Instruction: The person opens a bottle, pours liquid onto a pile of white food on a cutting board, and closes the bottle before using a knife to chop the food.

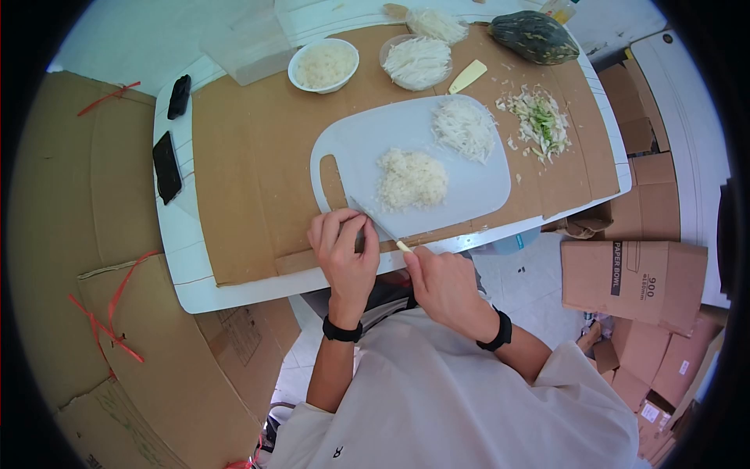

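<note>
A knife [380, 222] with a cream handle lies slantwise over the near edge of the white cutting board [336, 133]. My right hand [449, 285] is closed around its handle. The curled fingers of my left hand [344, 254] meet the blade near its tip, seemingly pinching it; the exact contact is partly hidden. On the board lie a heap of finely chopped white pieces [412, 180] and, farther back, a heap of white shreds [463, 129].
Behind the board stand a white bowl [323, 66] of chopped white food, a container of white strips [418, 62], a yellow peeler-like tool [469, 76] and a dark green squash [534, 37]. Scraps [539, 121] lie right; a phone [167, 168] lies left.
</note>
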{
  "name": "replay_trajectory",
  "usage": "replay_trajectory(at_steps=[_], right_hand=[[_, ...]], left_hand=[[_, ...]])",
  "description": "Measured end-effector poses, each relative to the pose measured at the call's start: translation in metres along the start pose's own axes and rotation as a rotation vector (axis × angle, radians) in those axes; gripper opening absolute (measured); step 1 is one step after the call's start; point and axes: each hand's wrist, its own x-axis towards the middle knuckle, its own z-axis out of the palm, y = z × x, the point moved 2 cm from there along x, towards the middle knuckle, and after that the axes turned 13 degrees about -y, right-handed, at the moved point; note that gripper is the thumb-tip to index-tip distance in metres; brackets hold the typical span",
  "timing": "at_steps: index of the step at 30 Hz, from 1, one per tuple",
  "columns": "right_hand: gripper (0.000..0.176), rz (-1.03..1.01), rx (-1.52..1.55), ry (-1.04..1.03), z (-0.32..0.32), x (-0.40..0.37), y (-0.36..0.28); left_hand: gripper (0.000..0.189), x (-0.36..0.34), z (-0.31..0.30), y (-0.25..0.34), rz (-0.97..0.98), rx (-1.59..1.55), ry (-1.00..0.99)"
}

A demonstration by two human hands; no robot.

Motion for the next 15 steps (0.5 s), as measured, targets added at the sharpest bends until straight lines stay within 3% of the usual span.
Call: replay_trajectory(at_steps=[4,15], right_hand=[[0.044,-0.063,0.219,0.057,-0.006,-0.003,0.004],[0.044,-0.036,0.127,-0.023,-0.007,-0.012,0.006]], left_hand=[[0.015,0.0,-0.002,0.002,-0.008,-0.008,0.003],[0.016,-0.001,0.0,0.001,-0.007,0.0,0.007]])
